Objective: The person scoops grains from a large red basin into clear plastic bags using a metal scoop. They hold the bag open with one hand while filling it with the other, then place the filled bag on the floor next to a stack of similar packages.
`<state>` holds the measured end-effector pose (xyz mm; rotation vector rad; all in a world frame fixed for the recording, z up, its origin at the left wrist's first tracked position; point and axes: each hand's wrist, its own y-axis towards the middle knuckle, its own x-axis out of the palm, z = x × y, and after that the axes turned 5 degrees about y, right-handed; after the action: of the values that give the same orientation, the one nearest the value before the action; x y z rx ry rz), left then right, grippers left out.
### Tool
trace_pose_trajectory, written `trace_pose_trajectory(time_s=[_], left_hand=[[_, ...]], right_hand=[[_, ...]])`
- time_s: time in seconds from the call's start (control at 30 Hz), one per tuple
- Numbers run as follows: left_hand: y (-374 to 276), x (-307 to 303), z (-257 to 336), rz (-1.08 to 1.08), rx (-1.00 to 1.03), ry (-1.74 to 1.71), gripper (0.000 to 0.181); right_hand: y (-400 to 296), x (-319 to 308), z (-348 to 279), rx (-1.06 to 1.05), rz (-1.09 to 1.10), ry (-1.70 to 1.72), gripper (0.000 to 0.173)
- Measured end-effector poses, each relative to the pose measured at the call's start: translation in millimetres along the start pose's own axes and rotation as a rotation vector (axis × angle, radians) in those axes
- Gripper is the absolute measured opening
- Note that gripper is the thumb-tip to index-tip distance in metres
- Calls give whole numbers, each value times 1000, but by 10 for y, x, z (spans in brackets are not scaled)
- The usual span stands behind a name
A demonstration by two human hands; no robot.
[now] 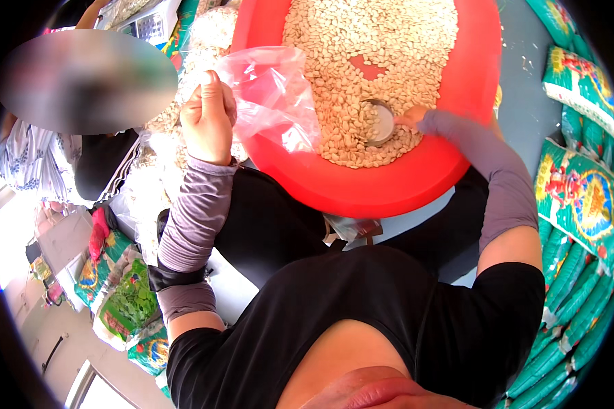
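Observation:
My left hand (209, 118) grips the gathered edge of a clear plastic bag (273, 94), thumb up. The bag hangs over the left rim of a large red plastic basin (360, 191). Pale flat seeds (371, 25), perhaps pumpkin seeds, are spread across the basin, and a patch of red bottom shows through them. Toward the near side, a round metal scoop (386, 122) lies tilted among the seeds with some inside it. My right hand (410, 120) holds the scoop from its right side, the fingers partly hidden by seeds and blur.
Filled clear bags (212, 30) stand left of the basin. Another person in patterned clothing (46, 163) sits at the left, with a device with keys (151, 28) behind. Stacked green printed packs (575, 194) line the right side, beside the grey floor (522, 76).

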<state>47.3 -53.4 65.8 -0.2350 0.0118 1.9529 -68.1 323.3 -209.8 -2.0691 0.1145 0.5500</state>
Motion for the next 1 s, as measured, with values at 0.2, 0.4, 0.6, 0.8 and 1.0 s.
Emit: trace_pose_trajectory(time_s=[0.2, 0.4, 0.6, 0.8, 1.0], left_hand=[[2, 140, -84, -43, -34, 367, 40], [12, 117, -159, -142, 110, 578, 17], [9, 42, -237, -63, 207, 675, 11], [79, 97, -165, -28, 115, 673, 22], [99, 99, -285, 22, 63, 656, 37]], right_hand=[[619, 552, -882, -18, 255, 327, 71], [799, 359, -1097, -47, 452, 737, 62], [445, -312, -1129, -134, 655, 770, 54], [-110, -800, -875, -207, 748, 895, 55], [-1126, -927, -1196, -156, 712, 974, 48]])
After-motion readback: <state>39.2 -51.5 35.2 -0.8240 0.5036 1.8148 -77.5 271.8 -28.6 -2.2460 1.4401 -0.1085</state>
